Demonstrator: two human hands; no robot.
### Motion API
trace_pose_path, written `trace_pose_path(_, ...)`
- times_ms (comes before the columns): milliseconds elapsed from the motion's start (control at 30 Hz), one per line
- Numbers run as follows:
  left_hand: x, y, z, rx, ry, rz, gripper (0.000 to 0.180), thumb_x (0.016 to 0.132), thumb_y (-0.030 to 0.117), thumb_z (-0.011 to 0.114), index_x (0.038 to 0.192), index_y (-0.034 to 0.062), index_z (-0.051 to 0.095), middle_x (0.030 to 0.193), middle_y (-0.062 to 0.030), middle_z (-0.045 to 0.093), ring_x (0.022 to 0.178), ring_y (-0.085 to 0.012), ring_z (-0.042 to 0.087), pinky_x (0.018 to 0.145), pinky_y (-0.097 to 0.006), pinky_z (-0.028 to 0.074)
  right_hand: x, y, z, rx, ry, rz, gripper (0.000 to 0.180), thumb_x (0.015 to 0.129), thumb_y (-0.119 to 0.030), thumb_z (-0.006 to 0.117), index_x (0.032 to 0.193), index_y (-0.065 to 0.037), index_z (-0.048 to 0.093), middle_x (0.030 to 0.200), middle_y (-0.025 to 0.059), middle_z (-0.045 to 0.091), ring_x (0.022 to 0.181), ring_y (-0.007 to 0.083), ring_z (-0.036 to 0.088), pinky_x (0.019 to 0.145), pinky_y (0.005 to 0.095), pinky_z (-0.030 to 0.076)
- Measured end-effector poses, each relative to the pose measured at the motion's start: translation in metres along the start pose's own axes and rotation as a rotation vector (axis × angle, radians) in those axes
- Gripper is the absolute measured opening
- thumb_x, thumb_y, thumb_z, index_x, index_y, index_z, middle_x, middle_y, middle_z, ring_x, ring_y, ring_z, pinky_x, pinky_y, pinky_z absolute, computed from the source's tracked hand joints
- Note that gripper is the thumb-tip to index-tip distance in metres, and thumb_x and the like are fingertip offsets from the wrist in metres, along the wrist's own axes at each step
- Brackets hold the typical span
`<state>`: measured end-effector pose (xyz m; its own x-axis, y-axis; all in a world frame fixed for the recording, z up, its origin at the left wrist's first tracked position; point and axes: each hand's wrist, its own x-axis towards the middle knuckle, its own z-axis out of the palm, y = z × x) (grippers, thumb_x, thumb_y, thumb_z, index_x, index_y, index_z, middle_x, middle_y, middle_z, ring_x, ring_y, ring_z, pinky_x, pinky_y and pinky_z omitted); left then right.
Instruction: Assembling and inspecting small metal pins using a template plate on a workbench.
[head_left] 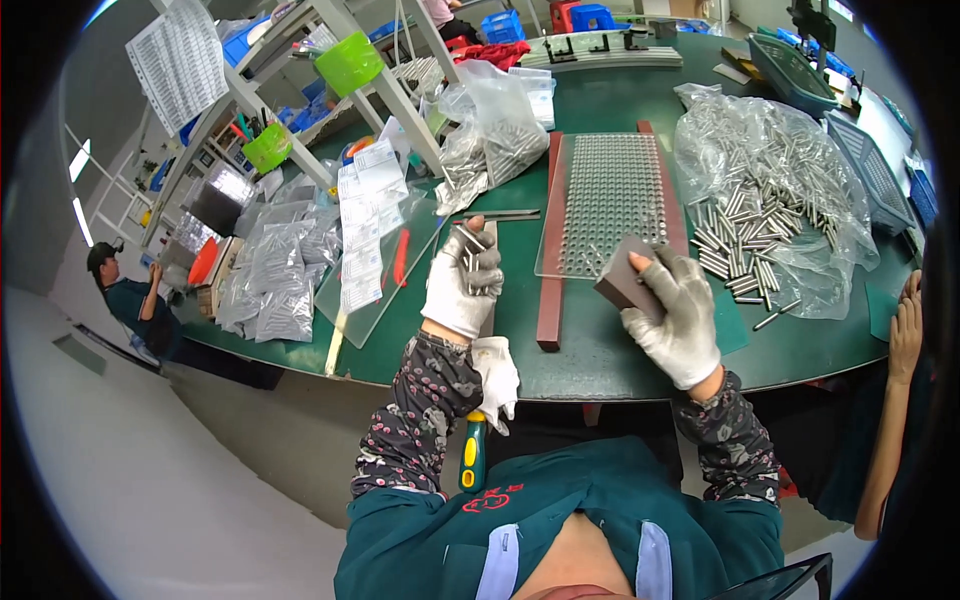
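Observation:
My left hand (463, 282), in a white glove with bare fingertips, is closed around several short metal pins (470, 255). In my right hand (678, 318), gloved the same way, is a brown rectangular block (622, 284), held beside the near right corner of a clear plate. This plate (612, 185) is perforated with rows of round holes and rests across two brown rails (550, 318). Right of it, loose metal pins (740, 235) spill from a clear plastic bag (822, 282). Below my left hand, a white cloth (495, 375) hangs by a green-and-yellow tool handle (472, 455).
Clear bags of parts (285, 255) and paper sheets (362, 225) cover the left of the green table (610, 362). A shelf frame with green holders (348, 63) rises there. A co-worker's hand (907, 325) is at the right edge; baskets (870, 170) stand behind. Another person (135, 300) stands far left.

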<state>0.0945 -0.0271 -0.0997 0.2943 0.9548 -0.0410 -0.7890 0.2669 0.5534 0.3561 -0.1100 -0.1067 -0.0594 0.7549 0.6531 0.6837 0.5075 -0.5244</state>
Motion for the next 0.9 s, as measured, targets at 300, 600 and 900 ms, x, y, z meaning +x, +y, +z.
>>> trace_pose_path(300,0.016,0.001,0.006,-0.326,0.104,0.039,0.067,0.089,0.055,0.027,0.092,-0.007,0.05,0.097,-0.0207,0.053,0.097,-0.0332,0.053,0.065,-0.033,0.053,-0.009,0.018,-0.017,0.007,0.072,0.02,0.052,0.062,-0.026,0.065,0.107,-0.002,0.056,0.11,0.0213,0.05,0.098,0.0348,0.049,0.086,0.0412,0.04)
trace_pose_path(600,0.039,0.003,0.008,-0.295,0.358,0.171,0.055,0.091,0.048,0.03,0.083,-0.0045,0.045,0.1,-0.0251,0.051,0.09,-0.0351,0.053,0.07,-0.04,0.053,-0.013,0.042,-0.02,0.035,0.111,0.084,0.052,0.063,-0.023,0.063,0.109,-0.001,0.054,0.112,0.0215,0.05,0.099,0.035,0.049,0.086,0.0414,0.04)
trace_pose_path(900,0.068,0.031,0.025,0.152,0.304,0.161,0.013,0.091,0.017,0.043,0.092,0.0067,0.051,0.075,-0.0002,0.052,0.045,-0.006,0.034,0.036,-0.018,0.023,-0.024,0.059,-0.026,-0.063,0.269,0.036,0.059,0.079,-0.05,0.054,0.118,-0.006,0.049,0.113,0.0216,0.048,0.097,0.0361,0.048,0.084,0.0428,0.039)
